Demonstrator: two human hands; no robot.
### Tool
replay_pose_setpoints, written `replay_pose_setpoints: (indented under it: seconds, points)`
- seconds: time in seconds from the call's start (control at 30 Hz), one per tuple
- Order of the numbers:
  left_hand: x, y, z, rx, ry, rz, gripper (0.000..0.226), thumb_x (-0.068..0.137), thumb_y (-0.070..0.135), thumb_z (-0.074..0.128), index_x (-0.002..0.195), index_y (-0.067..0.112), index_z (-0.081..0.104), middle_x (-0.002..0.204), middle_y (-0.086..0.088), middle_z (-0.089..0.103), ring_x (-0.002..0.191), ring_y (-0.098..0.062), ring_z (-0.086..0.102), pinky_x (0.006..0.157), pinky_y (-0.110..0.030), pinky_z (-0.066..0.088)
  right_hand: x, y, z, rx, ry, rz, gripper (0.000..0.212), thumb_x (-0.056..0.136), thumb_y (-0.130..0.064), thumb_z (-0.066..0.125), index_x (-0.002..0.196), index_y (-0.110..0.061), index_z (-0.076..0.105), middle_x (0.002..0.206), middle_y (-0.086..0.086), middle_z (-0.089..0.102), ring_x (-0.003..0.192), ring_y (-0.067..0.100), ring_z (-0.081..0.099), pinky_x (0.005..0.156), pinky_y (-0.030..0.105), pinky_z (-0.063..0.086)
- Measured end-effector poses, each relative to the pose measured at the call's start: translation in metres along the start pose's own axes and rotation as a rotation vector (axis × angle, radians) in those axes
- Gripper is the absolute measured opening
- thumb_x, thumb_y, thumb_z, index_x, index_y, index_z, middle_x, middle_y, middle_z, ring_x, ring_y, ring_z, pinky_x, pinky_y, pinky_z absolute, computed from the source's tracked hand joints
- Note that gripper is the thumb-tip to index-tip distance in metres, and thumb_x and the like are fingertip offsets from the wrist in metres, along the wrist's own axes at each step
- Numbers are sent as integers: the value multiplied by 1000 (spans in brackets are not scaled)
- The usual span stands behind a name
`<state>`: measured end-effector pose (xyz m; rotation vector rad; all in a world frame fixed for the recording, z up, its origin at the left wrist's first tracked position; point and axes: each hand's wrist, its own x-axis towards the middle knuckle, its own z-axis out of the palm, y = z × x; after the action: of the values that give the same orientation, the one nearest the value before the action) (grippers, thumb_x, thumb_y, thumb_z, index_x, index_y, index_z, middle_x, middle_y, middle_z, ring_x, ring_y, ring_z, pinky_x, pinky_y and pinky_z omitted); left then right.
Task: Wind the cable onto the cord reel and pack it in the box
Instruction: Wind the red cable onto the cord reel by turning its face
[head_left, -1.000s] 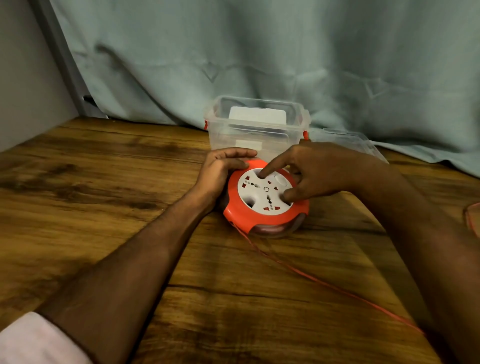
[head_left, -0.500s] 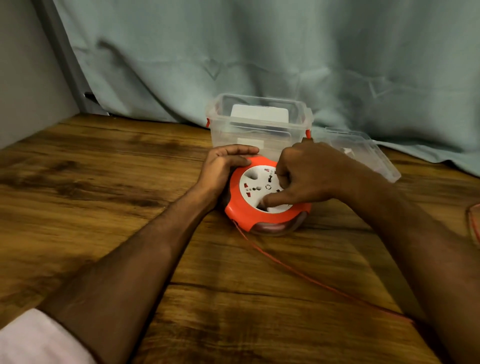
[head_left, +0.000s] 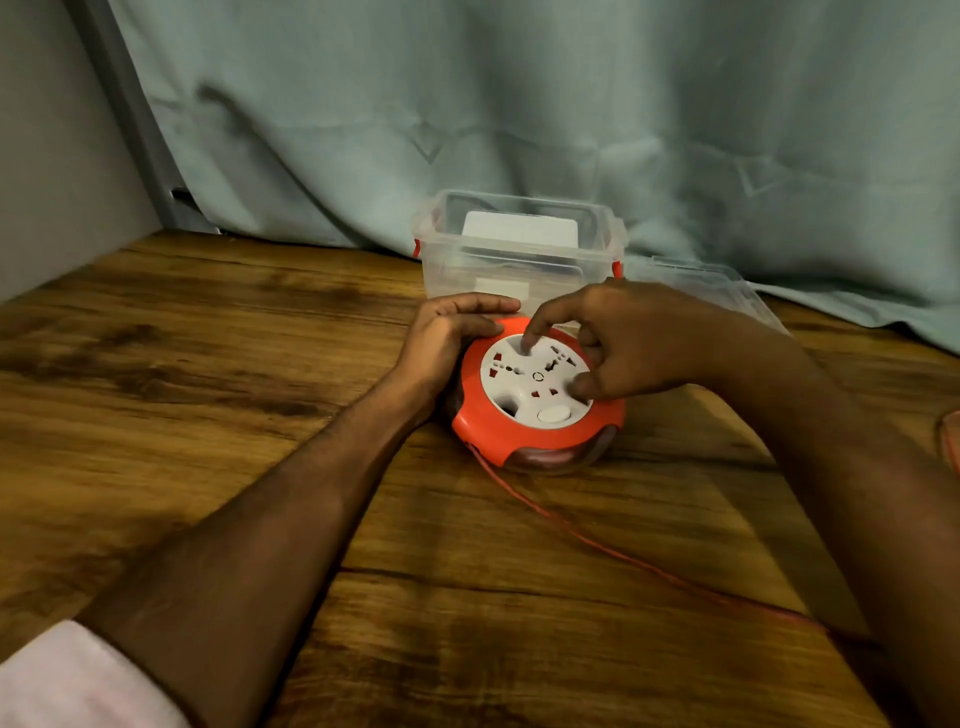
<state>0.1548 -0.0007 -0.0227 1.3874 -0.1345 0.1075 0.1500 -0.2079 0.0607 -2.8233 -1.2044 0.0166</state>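
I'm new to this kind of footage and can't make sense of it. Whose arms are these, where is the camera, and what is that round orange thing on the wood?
There is no machine here: the arms belong to a person, and the single camera sits on that person's head, looking forward and down, so you see what they see.

The round orange thing is a cord reel with a white socket face, lying flat on the wooden table. The left hand grips its far left edge. The right hand reaches over the white face, with one finger in a notch near the top and the thumb low on the right.

A thin orange cable runs out of the reel's near side toward the lower right, not yet wound in. Behind the reel stands an open clear plastic box, with its clear lid lying to the right.
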Motion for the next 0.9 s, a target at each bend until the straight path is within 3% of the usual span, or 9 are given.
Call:
replay_pose_setpoints:
  seconds: [0.07, 0.17, 0.23, 0.37, 0.53, 0.63, 0.73, 0.9]
  points:
    - [0, -1, 0, -13, -15, -5, 36, 80, -7, 55, 111, -3, 71, 98, -21, 75, 88, -32, 71, 81, -38, 59, 1, 0, 3, -8, -19, 14, 59, 75, -38, 80, 130, -46, 60, 76, -32, 57, 78, -4, 56, 69, 28, 44]
    - [0, 0, 0, -17, -8, -5, 37, 80, -8, 54, 113, -4, 70, 104, -27, 73, 89, -33, 70, 82, -39, 57, 1, 2, 2, -55, -41, 22, 64, 75, -46, 79, 135, -53, 56, 120, -17, 63, 103, 8, 61, 78, 31, 51]
    - [-1, 0, 1, -26, -3, -2, 37, 80, -9, 54, 113, -5, 70, 107, -30, 71, 90, -34, 69, 81, -38, 57, 1, 3, 1, -69, -41, 27, 64, 73, -53, 79, 133, -57, 55, 130, -11, 63, 106, 11, 62, 76, 30, 51]
    - [-2, 1, 3, -14, 6, 9, 35, 81, -11, 54, 110, -4, 70, 100, -25, 71, 88, -33, 67, 79, -34, 56, 0, 3, 3, -141, 15, 44, 63, 63, -72, 74, 121, -50, 65, 123, -15, 63, 100, 8, 59, 71, 29, 42]
    - [-2, 2, 4, -29, 6, 11, 33, 80, -12, 54, 106, -1, 72, 101, -21, 71, 89, -30, 67, 84, -34, 55, 3, -5, 12, -210, 67, 60, 59, 56, -90, 59, 76, -34, 60, 75, -22, 50, 72, 4, 50, 57, 24, 31]
    - [-3, 2, 4, -5, 4, 13, 34, 82, -11, 53, 110, -4, 70, 102, -22, 71, 90, -30, 67, 85, -36, 55, 4, -9, 15, -156, 81, 57, 66, 54, -94, 48, 58, -29, 54, 67, -15, 54, 67, 7, 53, 60, 29, 42]
    - [-5, 3, 5, 18, 4, 8, 36, 83, -11, 52, 115, -8, 68, 108, -28, 69, 96, -36, 65, 94, -46, 53, 6, -17, 16, -117, 59, 62, 65, 60, -95, 39, 59, -32, 53, 75, -8, 61, 70, 10, 60, 66, 35, 53]
    - [-5, 4, 4, 9, 15, -5, 36, 83, -12, 51, 115, -8, 67, 108, -27, 69, 98, -37, 65, 96, -48, 52, 4, -16, 13, -100, 77, 17, 64, 75, -82, 46, 81, -26, 76, 76, -12, 61, 70, 5, 61, 65, 35, 53]
